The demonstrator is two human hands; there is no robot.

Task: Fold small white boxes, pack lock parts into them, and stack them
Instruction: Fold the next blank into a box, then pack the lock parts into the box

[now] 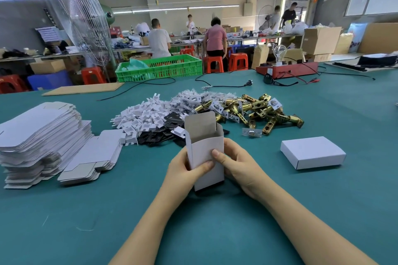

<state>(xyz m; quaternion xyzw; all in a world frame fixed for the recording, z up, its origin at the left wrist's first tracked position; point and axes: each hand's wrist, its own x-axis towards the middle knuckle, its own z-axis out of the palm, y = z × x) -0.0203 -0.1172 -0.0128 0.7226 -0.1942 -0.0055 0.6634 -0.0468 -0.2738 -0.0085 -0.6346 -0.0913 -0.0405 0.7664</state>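
Note:
I hold a small white box upright in the middle of the green table, its top flap open and standing up. My left hand grips its left side with the thumb across the front. My right hand grips the right side, thumb on the front. A closed white box lies flat to the right. Behind the held box lie piles of white plastic pieces, black plates, bagged parts and brass latch parts. Flat box blanks are stacked at the left.
A smaller pile of flat blanks lies beside the tall stack. A green crate, a cardboard sheet, black cables and a red tester with a bulb sit at the far side. People work at benches beyond.

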